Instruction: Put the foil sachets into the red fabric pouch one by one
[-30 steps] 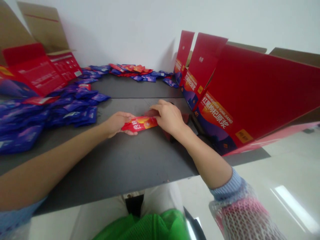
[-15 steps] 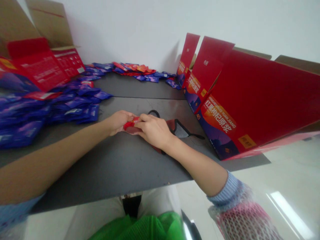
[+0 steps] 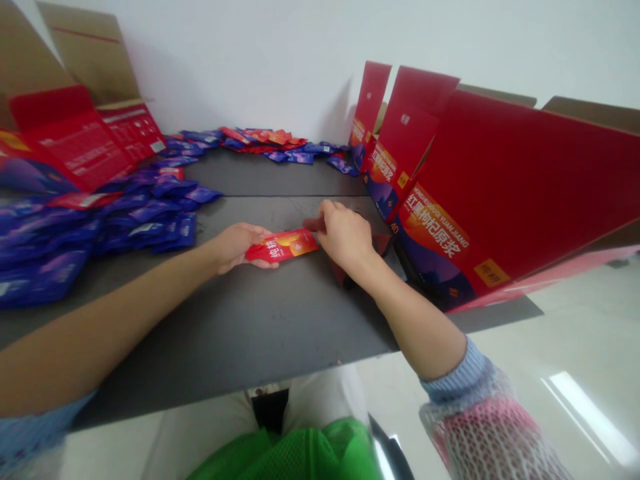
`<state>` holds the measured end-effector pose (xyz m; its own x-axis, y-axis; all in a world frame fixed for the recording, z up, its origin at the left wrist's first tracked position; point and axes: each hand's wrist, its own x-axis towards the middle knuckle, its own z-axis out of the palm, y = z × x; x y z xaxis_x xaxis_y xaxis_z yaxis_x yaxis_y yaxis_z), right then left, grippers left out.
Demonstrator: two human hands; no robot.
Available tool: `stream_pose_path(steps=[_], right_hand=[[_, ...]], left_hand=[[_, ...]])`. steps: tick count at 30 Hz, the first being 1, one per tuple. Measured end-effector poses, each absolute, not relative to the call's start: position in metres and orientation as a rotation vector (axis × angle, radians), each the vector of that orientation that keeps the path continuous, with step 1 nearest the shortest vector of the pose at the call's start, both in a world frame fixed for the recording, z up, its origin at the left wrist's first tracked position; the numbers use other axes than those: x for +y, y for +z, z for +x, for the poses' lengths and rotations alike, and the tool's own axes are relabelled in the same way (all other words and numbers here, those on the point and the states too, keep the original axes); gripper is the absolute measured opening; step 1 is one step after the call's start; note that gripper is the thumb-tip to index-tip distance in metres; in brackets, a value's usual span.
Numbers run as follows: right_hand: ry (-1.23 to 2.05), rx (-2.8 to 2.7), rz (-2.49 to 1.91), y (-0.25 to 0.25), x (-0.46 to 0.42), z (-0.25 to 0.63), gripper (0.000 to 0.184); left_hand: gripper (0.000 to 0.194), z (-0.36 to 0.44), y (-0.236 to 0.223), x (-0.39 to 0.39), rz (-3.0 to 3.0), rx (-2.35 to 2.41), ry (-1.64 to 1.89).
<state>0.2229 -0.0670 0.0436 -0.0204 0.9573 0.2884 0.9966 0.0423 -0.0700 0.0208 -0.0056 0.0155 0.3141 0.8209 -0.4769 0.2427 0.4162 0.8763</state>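
Currently, at the frame's centre, your left hand [image 3: 242,247] grasps the left end of a flat, glossy red-and-orange sachet [image 3: 287,246]; your right hand [image 3: 346,232] is at its right end, its grip impossible to tell. You seem to be working over the sachet; the next move calls for a steady left hold.

the grey tabletop [image 3: 240,333] bears blue-purple sachets [image 3: 145,213] at left and red cartons [image 3: 505,180] standing at right.
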Motion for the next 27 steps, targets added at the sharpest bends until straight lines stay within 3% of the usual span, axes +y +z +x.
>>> stream_pose_path(steps=[13, 16, 20, 27], right_hand=[[-0.113, -2.463, -1.297, 0.012, -0.063, 0.188, 0.023], [-0.174, -2.426, -1.444, 0.013, -0.058, 0.185, 0.024], [-0.198, -2.213, -1.822, 0.015, -0.049, 0.194, 0.022], [-0.15, -1.874, -2.172, 0.011, -0.032, 0.232, 0.033]], left_hand=[[0.018, 0.017, 0.014, -0.004, 1.192, 1.135, 0.502], [0.017, 0.014, 0.012, 0.0, 1.174, 1.11, 0.469], [0.03, 0.011, 0.009, 0.006, 1.159, 1.126, 0.455], [0.041, 0.009, 0.007, 0.005, 1.199, 1.128, 0.444]])
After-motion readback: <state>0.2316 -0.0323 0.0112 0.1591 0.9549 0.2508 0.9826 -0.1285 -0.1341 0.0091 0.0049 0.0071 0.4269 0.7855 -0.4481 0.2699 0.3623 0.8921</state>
